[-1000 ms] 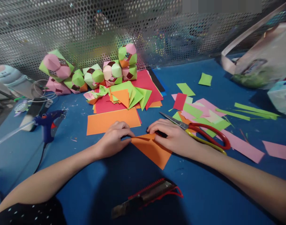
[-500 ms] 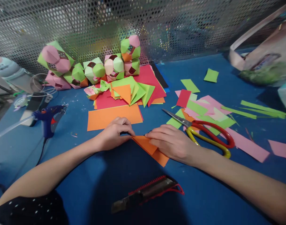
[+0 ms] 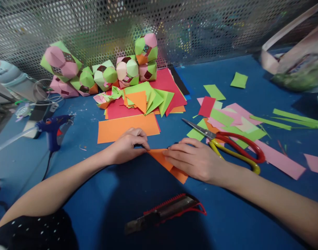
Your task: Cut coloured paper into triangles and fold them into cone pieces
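Observation:
A piece of orange paper, folded over on itself, lies on the blue table between my hands. My left hand pinches its left corner between thumb and fingers. Flat across its right part rests my right hand, fingers stretched out together and hiding some of the fold. Behind my left hand is an orange paper strip on other sheets. Scissors with one red and one yellow handle lie beside my right hand, blades apart. Nearer to me sits a red and black box cutter.
Folded paper balls line the back by a perforated metal screen. Stacked coloured sheets hold folded green and orange pieces. Paper scraps spread at the right, near a bag. A blue glue gun stands left, its cord trailing.
My right hand's fingers have spread slightly over the orange paper. My left hand keeps its pinch on the corner. The whole view has shifted a little.

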Available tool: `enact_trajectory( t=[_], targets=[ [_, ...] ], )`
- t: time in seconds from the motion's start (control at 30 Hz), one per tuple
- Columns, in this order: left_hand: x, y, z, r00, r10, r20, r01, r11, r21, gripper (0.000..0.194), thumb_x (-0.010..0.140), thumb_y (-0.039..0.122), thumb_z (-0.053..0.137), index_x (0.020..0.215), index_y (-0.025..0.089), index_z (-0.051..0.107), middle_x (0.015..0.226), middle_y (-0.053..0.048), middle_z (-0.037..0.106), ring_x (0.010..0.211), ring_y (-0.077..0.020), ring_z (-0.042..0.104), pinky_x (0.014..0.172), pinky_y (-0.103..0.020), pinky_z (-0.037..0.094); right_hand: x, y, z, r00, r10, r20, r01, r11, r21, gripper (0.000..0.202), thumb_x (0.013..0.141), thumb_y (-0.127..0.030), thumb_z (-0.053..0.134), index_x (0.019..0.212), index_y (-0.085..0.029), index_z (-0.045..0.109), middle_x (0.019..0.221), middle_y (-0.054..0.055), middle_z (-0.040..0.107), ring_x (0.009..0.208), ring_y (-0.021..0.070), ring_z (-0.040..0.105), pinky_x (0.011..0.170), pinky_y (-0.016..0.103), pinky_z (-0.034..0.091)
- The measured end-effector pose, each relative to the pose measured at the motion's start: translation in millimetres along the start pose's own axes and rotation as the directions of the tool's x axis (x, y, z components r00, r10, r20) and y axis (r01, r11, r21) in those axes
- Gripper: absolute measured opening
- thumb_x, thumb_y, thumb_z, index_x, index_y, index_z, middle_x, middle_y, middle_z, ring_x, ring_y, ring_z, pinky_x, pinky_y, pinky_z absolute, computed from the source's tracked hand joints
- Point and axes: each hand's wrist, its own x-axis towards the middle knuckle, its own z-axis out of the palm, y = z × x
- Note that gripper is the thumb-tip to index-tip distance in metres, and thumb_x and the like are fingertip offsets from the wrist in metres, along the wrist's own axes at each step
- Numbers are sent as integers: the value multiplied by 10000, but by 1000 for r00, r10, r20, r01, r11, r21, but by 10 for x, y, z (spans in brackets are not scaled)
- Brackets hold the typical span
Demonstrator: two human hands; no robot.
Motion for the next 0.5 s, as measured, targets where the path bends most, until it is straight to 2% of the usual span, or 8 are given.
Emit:
enact_trajectory(
  t=[0.3,0.5],
  targets=[
    [15,-10,-9,1000,22,13,-22,1000,15,73,786,154,627,763,187,688,947,-42,563,939,-166,512,888,-336,396,-13,-20,-57,998,-32,59,37,996,-78,345,953,-82,340,931,-163,675,1025,67,715,954,199,572,853,386,413],
    [19,13,-26,1000,1,27,-1,1000,16,87,778,129,626,761,184,691,952,-40,562,949,-167,519,886,-345,409,-18,-11,-64,997,-47,57,52,995,-85,344,963,-109,340,913,-165,675,1010,64,713,938,186,568,841,382,419]
  ],
)
